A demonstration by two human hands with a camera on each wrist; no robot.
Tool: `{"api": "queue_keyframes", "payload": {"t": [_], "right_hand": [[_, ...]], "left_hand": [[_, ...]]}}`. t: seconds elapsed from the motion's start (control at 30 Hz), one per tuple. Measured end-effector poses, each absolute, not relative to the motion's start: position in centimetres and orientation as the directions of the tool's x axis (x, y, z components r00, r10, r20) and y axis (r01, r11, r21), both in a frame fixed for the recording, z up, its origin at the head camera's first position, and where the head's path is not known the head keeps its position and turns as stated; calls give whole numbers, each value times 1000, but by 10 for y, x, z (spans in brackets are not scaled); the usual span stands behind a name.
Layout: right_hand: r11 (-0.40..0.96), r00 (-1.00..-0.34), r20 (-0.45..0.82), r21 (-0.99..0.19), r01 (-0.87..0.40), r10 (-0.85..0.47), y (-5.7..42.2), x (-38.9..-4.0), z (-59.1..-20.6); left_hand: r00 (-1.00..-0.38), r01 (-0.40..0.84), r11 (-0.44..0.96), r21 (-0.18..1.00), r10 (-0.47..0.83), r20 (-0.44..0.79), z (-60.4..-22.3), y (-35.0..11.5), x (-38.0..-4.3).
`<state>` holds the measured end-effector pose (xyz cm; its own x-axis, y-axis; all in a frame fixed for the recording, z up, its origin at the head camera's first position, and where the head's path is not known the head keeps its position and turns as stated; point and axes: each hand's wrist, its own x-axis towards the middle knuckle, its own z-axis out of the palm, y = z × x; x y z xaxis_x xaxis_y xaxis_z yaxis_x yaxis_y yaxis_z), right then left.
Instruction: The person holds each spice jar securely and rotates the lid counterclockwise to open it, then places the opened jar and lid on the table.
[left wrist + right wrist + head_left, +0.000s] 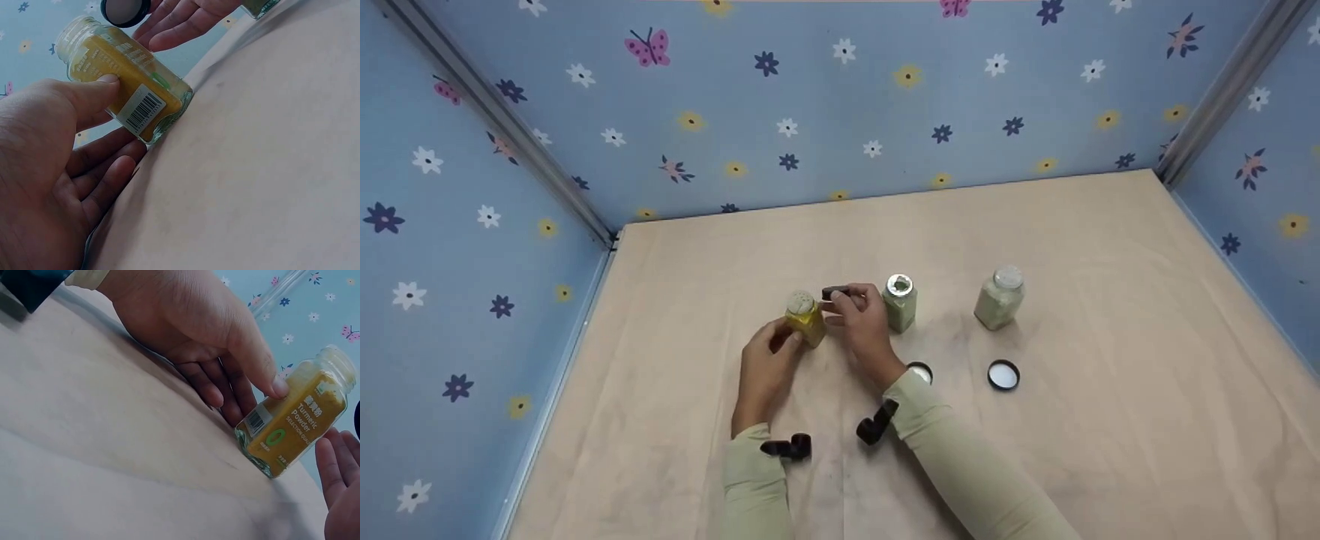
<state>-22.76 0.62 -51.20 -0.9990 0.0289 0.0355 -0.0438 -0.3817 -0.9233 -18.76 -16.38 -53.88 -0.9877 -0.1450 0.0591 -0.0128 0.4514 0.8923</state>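
My left hand (767,365) grips a glass jar of turmeric powder (808,330) around its body, thumb on the near side. The jar has yellow contents and a printed label (301,419); its black lid is off and its pale top shows dots in the head view. Just right of it, my right hand (867,330) pinches a black screw lid (125,10) between thumb and fingers, beside the jar's mouth. In the right wrist view that lid is mostly cut off at the edge. Close to the right hand stands a jar of greenish powder (901,309) with a torn silvery seal.
Farther right stands another jar with pale green contents (997,301), its top whitish. Two black-rimmed lids lie white side up on the cloth: one lid (1003,375) in front of that jar, another lid (921,370) partly behind my right wrist. Flowered walls (840,97) enclose the table.
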Motion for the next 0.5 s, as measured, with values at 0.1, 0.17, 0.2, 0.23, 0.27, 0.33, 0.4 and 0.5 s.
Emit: {"api": "queue_keyframes", "payload": {"t": [0.1,0.17,0.2,0.23,0.27,0.33,0.4,0.5], "right_hand": [[-392,-999,32,-919,-45,40,7,-226,-512],[-397,-999,28,-917,-44,44,8,-225,-512],[-391,-999,27,-919,-43,46,8,-224,-512],[-384,-998,29,-922,-46,51,8,-224,-512],[-372,-998,33,-927,-52,57,8,-224,-512],[-362,-997,43,-930,-65,69,7,-223,-512],[-352,-995,51,-933,-78,86,5,-221,-513],[-339,-992,60,-936,-94,109,3,-216,-514]], "left_hand": [[-988,-14,448,894,-143,57,-539,-163,-188],[-988,-23,448,894,-146,48,-538,-163,-189],[-988,-26,449,893,-147,45,-538,-162,-189],[-988,-31,449,893,-148,40,-538,-162,-189],[-988,-33,449,893,-148,38,-537,-162,-189],[-988,-39,452,891,-151,34,-537,-162,-189],[-988,-34,447,894,-150,38,-536,-162,-188],[-988,-26,442,896,-150,45,-537,-163,-188]]}}
